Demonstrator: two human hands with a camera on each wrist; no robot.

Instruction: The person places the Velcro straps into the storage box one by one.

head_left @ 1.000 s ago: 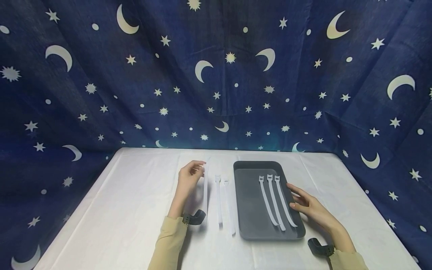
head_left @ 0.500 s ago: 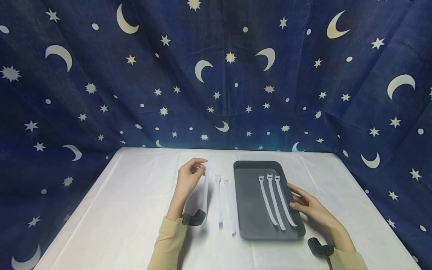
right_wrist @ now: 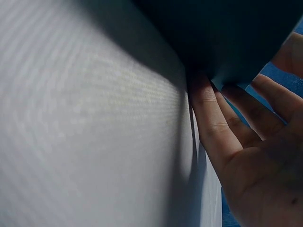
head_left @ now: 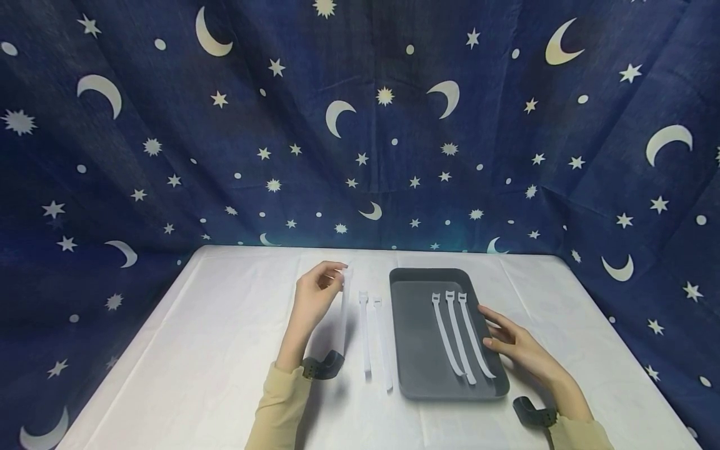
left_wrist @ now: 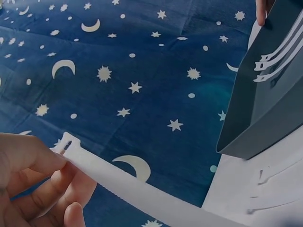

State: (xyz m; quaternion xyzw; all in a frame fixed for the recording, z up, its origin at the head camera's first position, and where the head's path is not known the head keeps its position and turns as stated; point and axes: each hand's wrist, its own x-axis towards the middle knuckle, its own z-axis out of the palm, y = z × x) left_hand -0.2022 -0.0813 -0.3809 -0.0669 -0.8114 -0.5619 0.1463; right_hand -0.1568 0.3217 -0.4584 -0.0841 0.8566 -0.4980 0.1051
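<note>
My left hand [head_left: 317, 294] pinches a white cable tie [head_left: 345, 306] near its slotted head, above the table. In the left wrist view that cable tie [left_wrist: 137, 189] runs from the thumb and fingers toward the lower right. Two more white cable ties, a left one [head_left: 365, 337] and a right one [head_left: 382, 347], lie side by side between this hand and the dark grey tray [head_left: 413, 350]. Three cable ties [head_left: 460, 337] lie inside the tray on its right side. My right hand [head_left: 520, 350] touches the tray's right wall with nearly straight fingers [right_wrist: 215, 123].
The tray stands on a white-covered table [head_left: 202, 350], slightly right of centre. A dark blue curtain [head_left: 360, 125] with moons and stars hangs behind the table. Each wrist wears a dark band with a camera [head_left: 324, 364].
My left hand has risen a little and shifted slightly rightward, lifting the pinched cable tie. My right hand and the tray have stayed where they were.
</note>
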